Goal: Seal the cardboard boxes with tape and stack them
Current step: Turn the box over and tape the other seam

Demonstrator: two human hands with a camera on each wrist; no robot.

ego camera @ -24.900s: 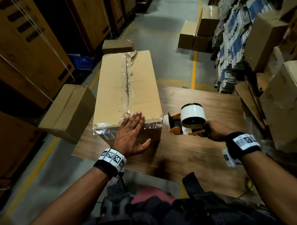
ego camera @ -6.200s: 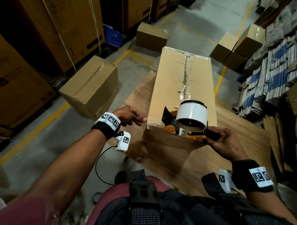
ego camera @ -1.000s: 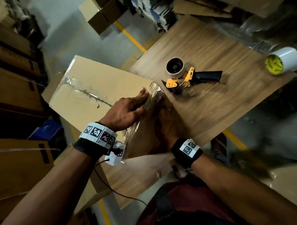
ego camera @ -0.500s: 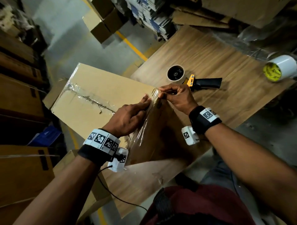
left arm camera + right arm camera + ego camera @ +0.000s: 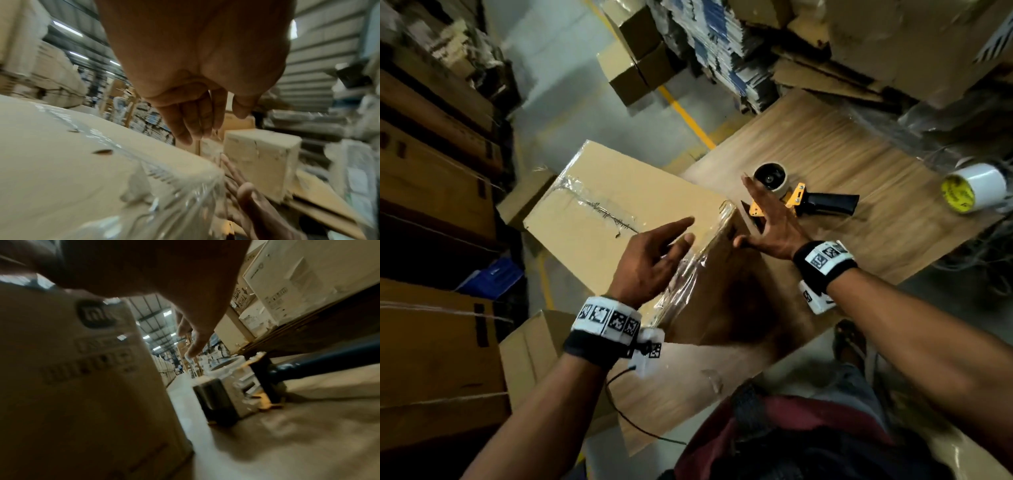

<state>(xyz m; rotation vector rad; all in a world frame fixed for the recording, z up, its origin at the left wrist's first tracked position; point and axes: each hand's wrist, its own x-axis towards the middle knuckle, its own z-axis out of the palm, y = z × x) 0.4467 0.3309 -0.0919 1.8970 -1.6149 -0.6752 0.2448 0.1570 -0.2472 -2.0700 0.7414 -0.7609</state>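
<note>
Taped cardboard box [image 5: 619, 205] at 10 o'clock beneath my left hand [image 5: 650, 263], fingers apart; right hand [image 5: 770, 222] spread beside its end, tape dispenser [image 5: 801, 198] at 1 o'clock.

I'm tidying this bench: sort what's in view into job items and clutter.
Job:
- cardboard box, its near edge taped
- tape dispenser lying on the table
- left hand and right hand, both empty

Lying about:
- spare tape roll
- stacked boxes on the floor

Warehouse: stacked cartons [image 5: 438, 346] lining aisle, yellow floor line [image 5: 686, 114], ceiling strip lights [image 5: 167, 314]
</note>
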